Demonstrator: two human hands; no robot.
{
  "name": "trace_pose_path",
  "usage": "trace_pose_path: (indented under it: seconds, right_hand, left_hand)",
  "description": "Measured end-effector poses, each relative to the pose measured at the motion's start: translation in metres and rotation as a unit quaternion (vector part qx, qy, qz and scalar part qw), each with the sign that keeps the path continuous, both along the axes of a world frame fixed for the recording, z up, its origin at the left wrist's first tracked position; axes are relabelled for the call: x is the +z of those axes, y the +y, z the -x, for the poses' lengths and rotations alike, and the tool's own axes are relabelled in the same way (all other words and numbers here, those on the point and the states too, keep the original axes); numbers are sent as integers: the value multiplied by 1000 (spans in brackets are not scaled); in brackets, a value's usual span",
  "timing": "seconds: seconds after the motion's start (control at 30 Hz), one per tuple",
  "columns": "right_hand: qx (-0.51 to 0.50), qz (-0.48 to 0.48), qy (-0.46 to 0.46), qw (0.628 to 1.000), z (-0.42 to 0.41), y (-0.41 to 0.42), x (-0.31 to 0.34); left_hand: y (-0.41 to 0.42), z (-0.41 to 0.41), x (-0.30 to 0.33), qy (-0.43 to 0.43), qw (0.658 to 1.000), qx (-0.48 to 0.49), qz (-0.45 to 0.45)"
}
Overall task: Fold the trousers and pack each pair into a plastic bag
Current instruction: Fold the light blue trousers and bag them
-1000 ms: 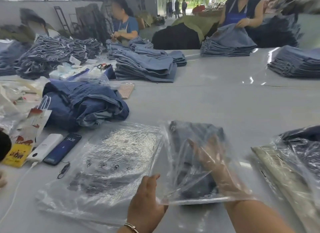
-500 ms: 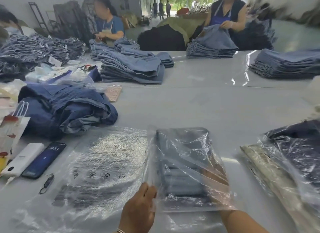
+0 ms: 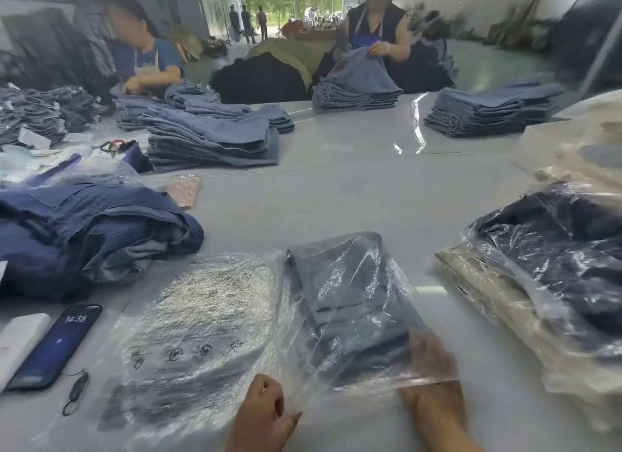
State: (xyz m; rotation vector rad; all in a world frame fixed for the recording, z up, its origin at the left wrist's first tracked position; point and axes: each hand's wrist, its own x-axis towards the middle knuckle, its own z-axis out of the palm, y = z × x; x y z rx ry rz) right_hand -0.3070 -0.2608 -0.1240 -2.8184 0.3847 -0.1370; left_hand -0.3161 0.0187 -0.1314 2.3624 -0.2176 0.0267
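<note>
A folded pair of blue trousers (image 3: pixel 350 300) lies inside a clear plastic bag (image 3: pixel 294 320) on the grey table (image 3: pixel 336 189) right in front of me. My left hand (image 3: pixel 266 414) pinches the bag's near left edge at the open mouth. My right hand (image 3: pixel 430 360) is inside the mouth, seen through the plastic, its fingers lying flat against the near end of the trousers. A flat stack of empty printed bags (image 3: pixel 195 334) lies just to the left, under the bag's edge.
A heap of dark blue trousers (image 3: pixel 94 236) is at the left, with a phone (image 3: pixel 55 345) and a white power bank (image 3: pixel 20 340) in front of it. Packed bags (image 3: pixel 555 266) are piled at the right. Folded denim stacks (image 3: pixel 215 138) and two workers are across the table.
My right hand has drawn back from deep inside the bag to its mouth, leaving the trousers inside. My left hand keeps its hold on the bag's edge. The view has shifted left.
</note>
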Motion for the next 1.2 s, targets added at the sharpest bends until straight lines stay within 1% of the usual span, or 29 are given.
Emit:
trace_pose_path:
  seconds: [0.07, 0.1, 0.13, 0.17, 0.2, 0.23, 0.27, 0.3, 0.33, 0.4, 0.5, 0.53, 0.57, 0.6, 0.67, 0.7, 0.73, 0.8, 0.83, 0.87, 0.93, 0.97, 1.03, 1.1, 1.2]
  right_hand:
    - [-13, -21, -64, 998, 17, -8, -1]
    - [-11, -43, -52, 998, 24, -11, 2]
    - [-6, -94, -35, 995, 27, -16, 2]
    - [10, -118, -23, 993, 29, -22, 0]
    - [30, -111, -10, 993, 32, -27, 2]
    - [65, -71, 12, 995, 35, -29, 5]
    - [84, -50, 34, 995, 38, -32, 6]
    - [94, -29, 38, 994, 41, -35, 7]
    - [88, -27, 22, 995, 45, -37, 5]
    - [65, -26, -52, 996, 56, -41, 0]
    - [11, -98, -146, 984, 70, -40, 1]
    - [-33, -142, -150, 978, 73, -37, 5]
    - [-87, -195, -136, 967, 77, -31, 8]
    - [-120, -236, -117, 957, 81, -22, 10]
    - [-113, -301, -65, 945, 86, 1, 11]
    - [-87, -344, -24, 935, 87, 17, 11]
    - [-58, -409, 29, 910, 86, 35, 12]
    - [-37, -550, 157, 819, 82, 76, 15]
    - [-39, -594, 210, 776, 78, 95, 16]
    - [-44, -625, 245, 740, 75, 113, 17]
    - [-66, -675, 259, 687, 69, 145, 15]
    - [-84, -695, 244, 671, 66, 158, 14]
    - [-120, -719, 195, 656, 60, 178, 14]
    - [-146, -721, 148, 661, 54, 188, 15]
    - [-156, -705, 111, 683, 51, 193, 16]
  left_hand:
    - [-2, 7, 4, 23, 999, 29, 28]
    - [-4, 12, 7, 34, 998, 46, 40]
    - [-5, 15, 9, 53, 994, 71, 58]
    - [-6, 18, 10, 82, 988, 99, 83]
    - [-8, 20, 11, 118, 979, 124, 111]
    - [-9, 21, 12, 154, 967, 145, 142]
    - [-10, 22, 12, 174, 955, 167, 175]
    - [-10, 21, 13, 184, 943, 187, 207]
    - [-9, 21, 15, 188, 932, 204, 235]
    - [-8, 22, 18, 211, 912, 224, 270]
    - [-7, 25, 21, 264, 886, 242, 294]
    - [-6, 27, 20, 276, 884, 240, 293]
    - [-4, 29, 20, 282, 883, 239, 290]
    - [-3, 30, 20, 286, 883, 236, 288]
    - [-1, 31, 21, 295, 881, 223, 294]
    - [-1, 31, 22, 303, 878, 216, 302]
    - [0, 30, 23, 310, 873, 210, 313]
    - [1, 29, 25, 326, 864, 200, 327]
    - [2, 28, 26, 334, 862, 194, 328]
    - [3, 28, 28, 340, 861, 186, 328]
    - [6, 26, 30, 351, 862, 167, 326]
    - [8, 24, 31, 355, 864, 160, 321]
    - [11, 20, 32, 355, 875, 146, 296]
    - [15, 16, 34, 349, 888, 136, 267]
    - [21, 11, 34, 349, 897, 118, 244]
